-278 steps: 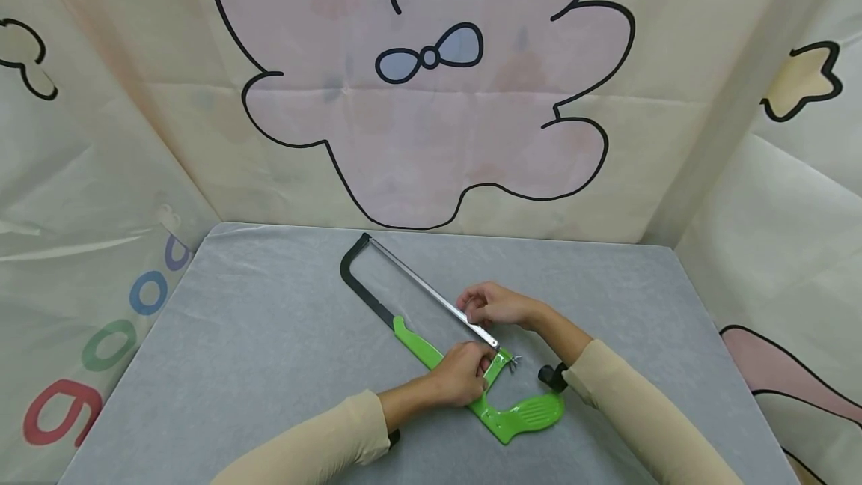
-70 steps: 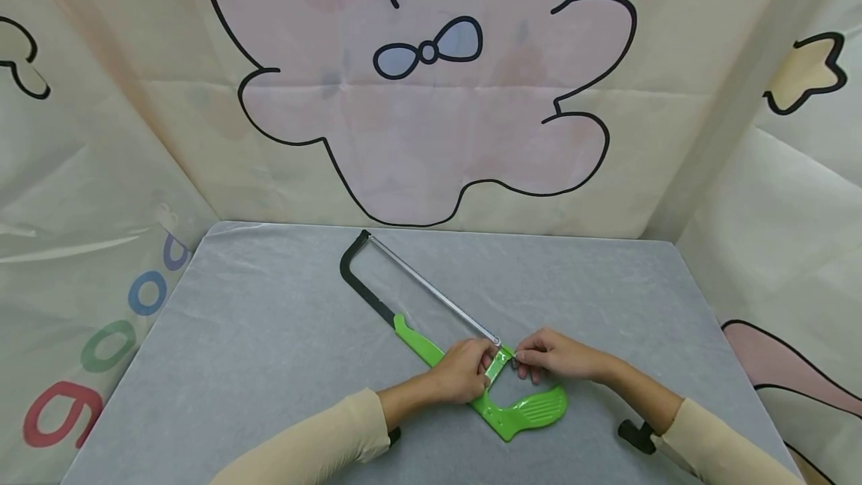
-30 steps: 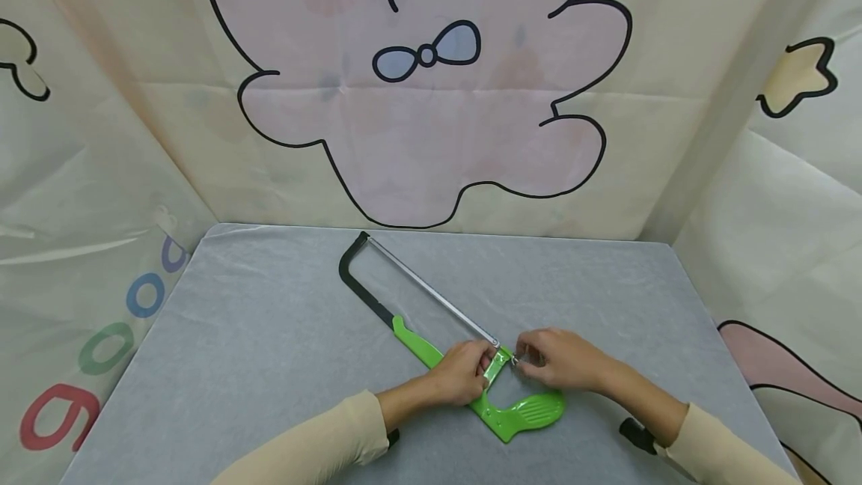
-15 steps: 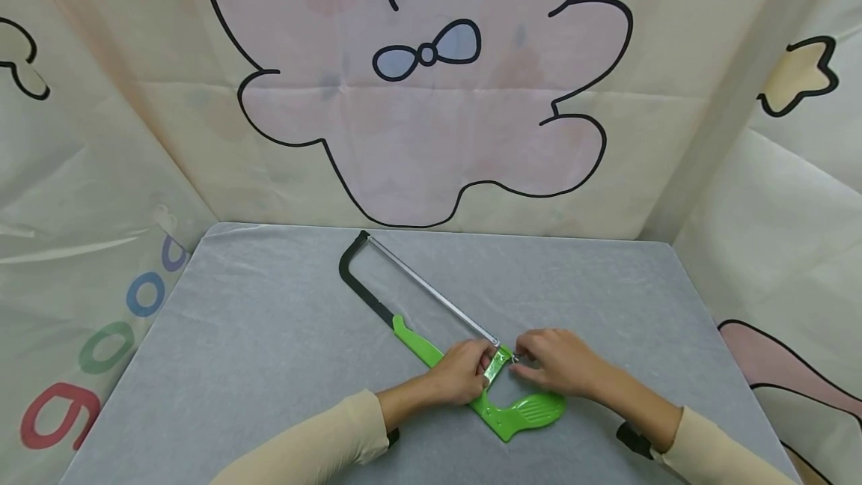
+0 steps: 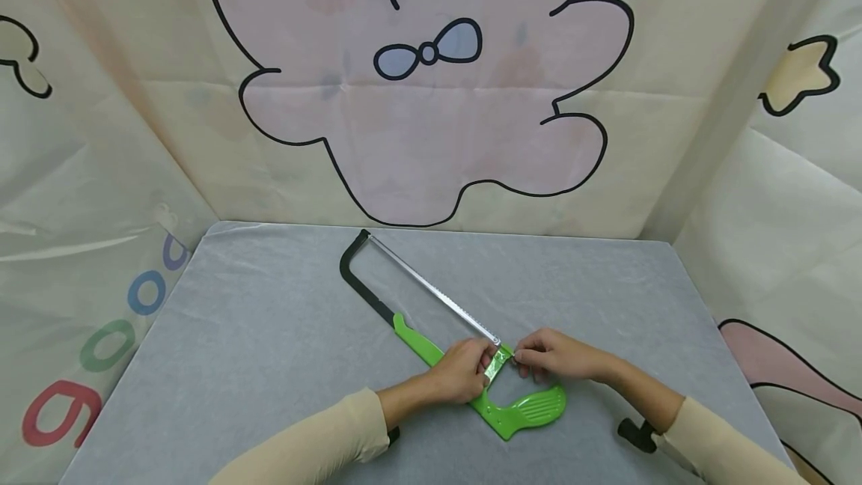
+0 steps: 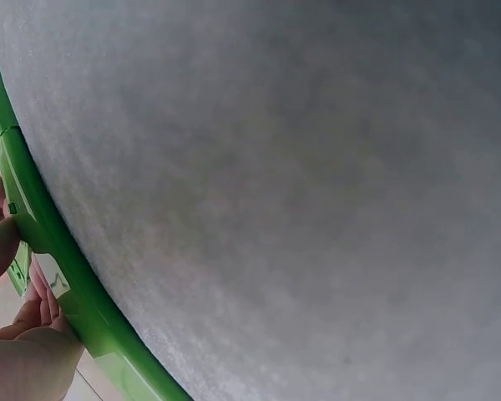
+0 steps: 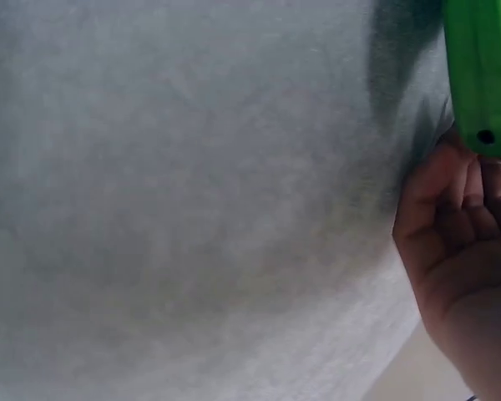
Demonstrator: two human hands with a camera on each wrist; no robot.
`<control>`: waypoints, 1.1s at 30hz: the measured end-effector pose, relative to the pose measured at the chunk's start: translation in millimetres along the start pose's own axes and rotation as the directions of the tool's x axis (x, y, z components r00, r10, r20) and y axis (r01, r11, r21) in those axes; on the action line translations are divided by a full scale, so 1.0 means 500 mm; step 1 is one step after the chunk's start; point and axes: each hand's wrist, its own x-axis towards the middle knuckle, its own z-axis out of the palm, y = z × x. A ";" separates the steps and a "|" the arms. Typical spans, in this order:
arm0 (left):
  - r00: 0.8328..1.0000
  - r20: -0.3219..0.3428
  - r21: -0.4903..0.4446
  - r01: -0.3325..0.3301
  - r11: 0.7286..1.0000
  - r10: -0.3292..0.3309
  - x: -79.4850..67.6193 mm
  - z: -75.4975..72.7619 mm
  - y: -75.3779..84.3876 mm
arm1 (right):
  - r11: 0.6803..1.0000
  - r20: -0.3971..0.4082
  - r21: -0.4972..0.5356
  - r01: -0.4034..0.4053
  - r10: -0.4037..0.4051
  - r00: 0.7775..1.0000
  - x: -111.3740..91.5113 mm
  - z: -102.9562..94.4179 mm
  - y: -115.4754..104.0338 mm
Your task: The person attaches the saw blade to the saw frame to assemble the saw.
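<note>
A hacksaw with a green frame (image 5: 417, 338) and a black front bow (image 5: 364, 292) lies slantwise in the head view. Its silvery blade (image 5: 434, 291) runs from the bow's far tip to the green post near the handle (image 5: 535, 410). My left hand (image 5: 458, 374) grips the frame beside that post; the left wrist view shows the fingers (image 6: 43, 305) around the green frame. At the post's outer side, my right hand (image 5: 562, 354) pinches the small metal wing nut (image 5: 514, 357), mostly covered by the fingertips. The right wrist view has the green handle (image 7: 484, 75) above the right hand (image 7: 463, 251).
The hacksaw rests on a table with a grey cloth (image 5: 269, 365). A printed fabric wall (image 5: 431, 156) rises directly behind the table's far edge, with more fabric at both sides. Black wrist straps (image 5: 636, 436) sit at the sleeves.
Earlier my right hand was at the blade; it has since moved to the wing nut, where its fingers shift position. The blade's teeth now show more clearly. My left hand stays put.
</note>
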 end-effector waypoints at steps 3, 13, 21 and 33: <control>1.000 0.005 -0.006 0.005 1.000 -0.005 0.000 0.000 0.001 | 0.991 0.034 0.114 -0.075 0.071 0.997 0.000 -0.003 0.004; 1.000 0.015 -0.042 0.015 0.999 -0.014 0.000 0.003 0.000 | 0.896 0.112 0.391 -0.212 0.182 0.977 -0.001 0.002 0.004; 1.000 0.011 -0.039 -0.002 0.999 0.002 0.000 0.005 -0.004 | 0.943 0.008 0.238 -0.230 0.235 0.972 0.002 0.010 -0.010; 1.000 0.011 -0.029 0.008 1.000 -0.008 0.000 0.003 -0.002 | 0.552 -0.309 -0.823 -0.130 -0.244 0.919 -0.008 0.056 -0.064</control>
